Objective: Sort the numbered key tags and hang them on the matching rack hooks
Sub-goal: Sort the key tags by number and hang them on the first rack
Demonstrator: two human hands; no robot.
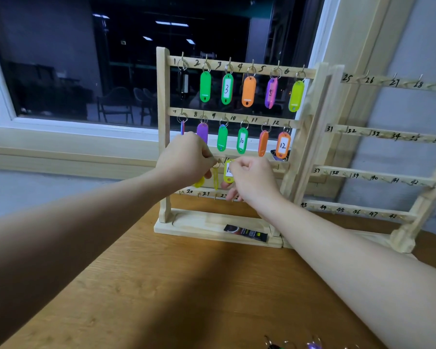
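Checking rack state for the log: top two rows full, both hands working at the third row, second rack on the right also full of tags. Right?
Not quite. In the head view the right rack has bare hooks, no tags. The rest holds: the left rack's top two rows are full, and the left hand and right hand work at its third row.

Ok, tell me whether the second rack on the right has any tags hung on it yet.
Empty so far: the right rack shows bare hooks along every visible numbered row, while the left rack carries coloured tags.

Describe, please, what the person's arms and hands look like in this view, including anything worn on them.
Both forearms are bare from the frame edges to the wrists, with no sleeves showing. The left hand and the right hand wear no gloves, and no watch, bracelet or ring can be seen. The left arm lies partly in shadow, while the right arm is more brightly lit.
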